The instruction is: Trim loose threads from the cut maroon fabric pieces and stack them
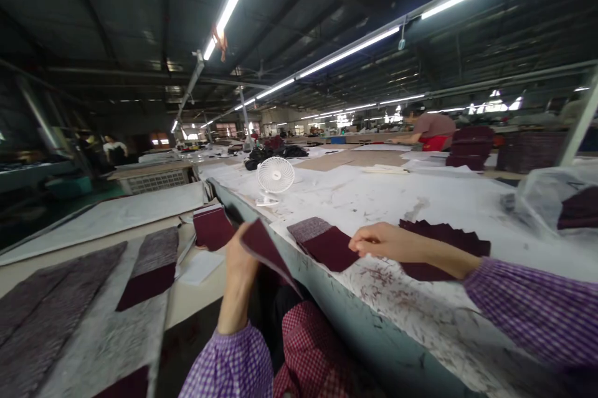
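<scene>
My left hand (240, 267) grips a maroon fabric piece (266, 248) by its upper end, and the piece hangs tilted over the gap between the two tables. On the right-hand table lies a fabric piece (327, 245), maroon with a speckled grey band. My right hand (380, 241) is closed in a pinch at its right corner; its fingertips partly hide what is between them. Beneath my right wrist spreads a larger maroon piece (443, 242) with a zigzag edge. Left of my left hand sits a maroon fabric stack (212, 228).
A white fan (275, 177) stands near the table edge, with dark cloth (275, 154) behind it. Grey and maroon strips (152, 261) lie on the left table beside white paper (202, 267). A plastic bag (551, 199) is at right. Another person (434, 127) bends over farther back.
</scene>
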